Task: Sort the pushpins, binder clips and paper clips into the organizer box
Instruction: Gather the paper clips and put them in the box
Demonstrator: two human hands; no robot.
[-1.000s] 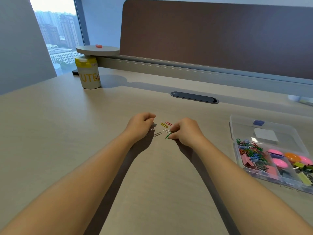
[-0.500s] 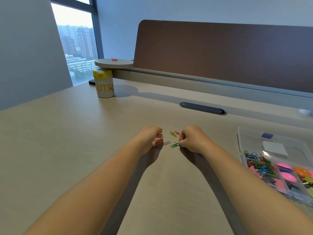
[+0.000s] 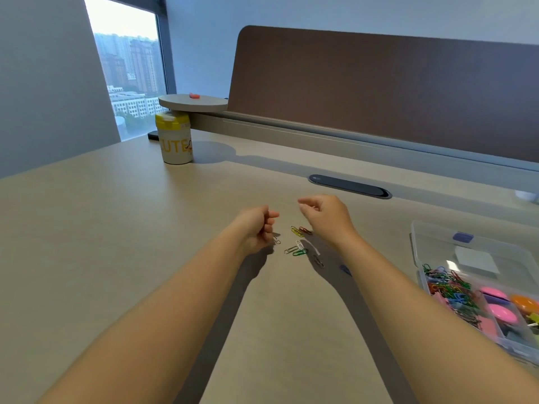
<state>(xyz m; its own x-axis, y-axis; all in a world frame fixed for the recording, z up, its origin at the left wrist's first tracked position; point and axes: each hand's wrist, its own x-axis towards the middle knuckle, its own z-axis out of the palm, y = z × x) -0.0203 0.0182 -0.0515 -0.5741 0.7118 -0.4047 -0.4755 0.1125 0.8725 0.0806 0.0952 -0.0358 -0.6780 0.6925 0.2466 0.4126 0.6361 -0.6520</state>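
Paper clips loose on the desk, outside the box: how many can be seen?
7: white by the left hand; yellow and red near the right hand; grey, white, green clustered; dark beside the right forearm. More may be hidden.

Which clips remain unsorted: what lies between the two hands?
Head view: loose paper clips on the desk between left hand and right hand; both hover above them.

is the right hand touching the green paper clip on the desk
Apart. In the head view the right hand is raised above the desk, and the green paper clip lies nearer the camera with bare desk showing around it.
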